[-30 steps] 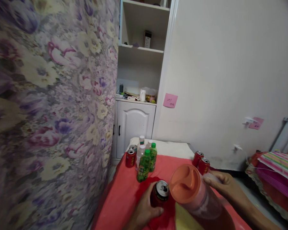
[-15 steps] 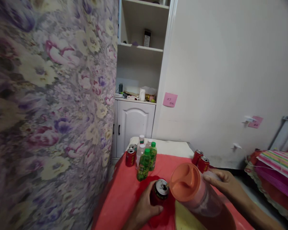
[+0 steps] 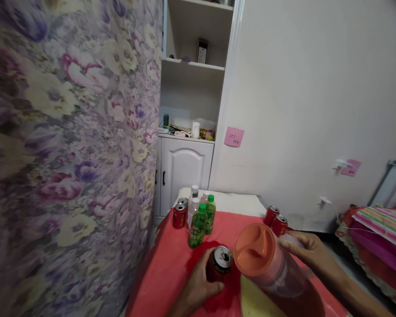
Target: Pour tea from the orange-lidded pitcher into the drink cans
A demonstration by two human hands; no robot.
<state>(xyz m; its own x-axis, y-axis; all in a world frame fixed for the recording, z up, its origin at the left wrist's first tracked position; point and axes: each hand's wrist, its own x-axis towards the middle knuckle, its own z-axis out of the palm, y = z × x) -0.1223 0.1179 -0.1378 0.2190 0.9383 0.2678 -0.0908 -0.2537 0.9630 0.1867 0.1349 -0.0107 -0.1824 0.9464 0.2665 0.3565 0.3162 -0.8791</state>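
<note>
My left hand (image 3: pixel 199 281) is wrapped round a dark red drink can (image 3: pixel 218 265), its top showing an opened tab. In my right hand (image 3: pixel 305 248) is the handle of a clear pitcher (image 3: pixel 285 277) with an orange lid (image 3: pixel 254 249). The pitcher is tilted toward the can, its lid close to the can's rim; dark liquid shows through its wall. Whether liquid is flowing I cannot tell. Under the pitcher lies a yellow cloth or board (image 3: pixel 255 297), partly hidden.
Green bottles (image 3: pixel 198 226), clear white-capped bottles (image 3: pixel 192 213) and a red can (image 3: pixel 180 215) stand at the back left of the red tablecloth (image 3: pixel 165 273). Two red cans (image 3: pixel 275 220) stand behind the pitcher. A floral curtain (image 3: pixel 75 154) hangs at the left; a bed (image 3: pixel 379 237) is at the right.
Almost nothing differs. Both hands keep their grip, and the pitcher stays tilted beside the can; the view has shifted very slightly.
</note>
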